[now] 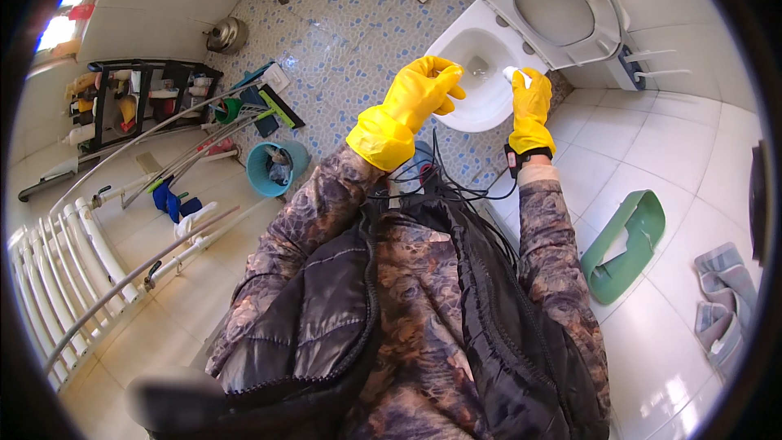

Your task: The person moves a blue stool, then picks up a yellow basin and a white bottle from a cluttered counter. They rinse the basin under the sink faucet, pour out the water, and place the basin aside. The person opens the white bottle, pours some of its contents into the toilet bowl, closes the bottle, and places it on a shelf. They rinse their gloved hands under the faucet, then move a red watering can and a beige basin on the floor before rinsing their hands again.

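Tiled bathroom floor (709, 155), white large tiles on the right, blue-speckled mosaic on the far side. A white toilet (489, 73) stands far right of centre, seat and lid (562, 8) raised, bowl open with a little water at the bottom.

White radiator (49, 277) along the near left wall, with long metal pipes running across it. A black rack (147, 98) stands on the left, loaded with bottles and cleaning items. Near it, a heap of mops and a green-edged squeegee (273, 110). A small blue bin (273, 169) sits just right of that heap. A green dustpan (627, 244) lies on the white tiles at right; folded grey cloths (721, 293) lie near right of it. A metal kettle (226, 34) sits on the far mosaic floor.

The person wears a patterned jacket with a dark quilted vest; black cables hang at the chest.

Both hands wear yellow rubber gloves, raised over the bowl's near rim. Left hand (423, 90): fingers curled loosely, grip holding nothing visible, hovering over the bowl's left edge. Right hand (531, 102): grip clenched around a small white object (516, 75), its top poking out above the glove, just beside the bowl's right rim. What the object is, cannot tell.
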`<action>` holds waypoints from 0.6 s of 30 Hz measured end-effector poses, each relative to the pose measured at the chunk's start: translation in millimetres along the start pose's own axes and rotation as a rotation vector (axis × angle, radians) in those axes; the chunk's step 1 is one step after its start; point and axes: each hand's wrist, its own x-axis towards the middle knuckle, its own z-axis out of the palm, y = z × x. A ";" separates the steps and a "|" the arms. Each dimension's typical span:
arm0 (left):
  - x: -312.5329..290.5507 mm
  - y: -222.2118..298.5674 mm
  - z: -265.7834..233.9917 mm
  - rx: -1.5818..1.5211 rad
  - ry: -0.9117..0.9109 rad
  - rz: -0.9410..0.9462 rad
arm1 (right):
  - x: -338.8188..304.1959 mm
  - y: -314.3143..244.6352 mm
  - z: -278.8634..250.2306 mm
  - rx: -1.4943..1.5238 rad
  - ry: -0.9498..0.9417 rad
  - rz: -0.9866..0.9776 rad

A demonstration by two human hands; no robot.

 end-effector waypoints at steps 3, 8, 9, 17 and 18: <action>-1.7 -2.2 -7.6 0.017 0.037 0.007 | 3.7 10.6 16.2 -0.019 -0.003 -0.098; -8.2 -2.5 -18.1 0.004 0.061 -0.010 | 6.8 15.9 24.8 -0.036 0.001 -0.218; -9.4 -3.4 -19.0 -0.014 0.058 -0.024 | 7.6 16.7 26.3 -0.021 0.016 -0.224; -11.8 -5.6 -24.5 -0.011 0.069 -0.033 | 19.2 28.3 25.7 0.360 0.001 0.328; -12.3 -5.4 -24.8 -0.025 0.063 -0.035 | 19.4 31.5 22.7 0.383 -0.003 0.471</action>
